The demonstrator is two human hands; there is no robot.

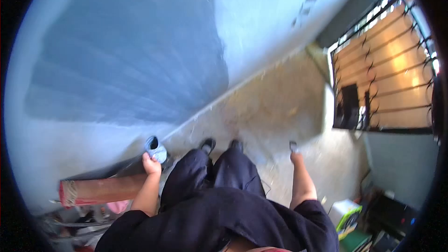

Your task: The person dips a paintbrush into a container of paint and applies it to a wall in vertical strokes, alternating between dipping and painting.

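Left hand (150,164): fingers curled round the near side of a container (161,154), out by the person's left. Right hand (296,157): closed on a small flat tool (293,146), finger detail too small to tell. Relation: container lies well to the tool's left, the legs (212,170) between; tool's long axis points forward from the hand. Container: pale blue, mottled, rounded, dark open mouth showing. Tool: greyish, type unclear. Wall (261,23): ahead and leftward, pale blue with a large darker patch (130,56), left hand the nearer
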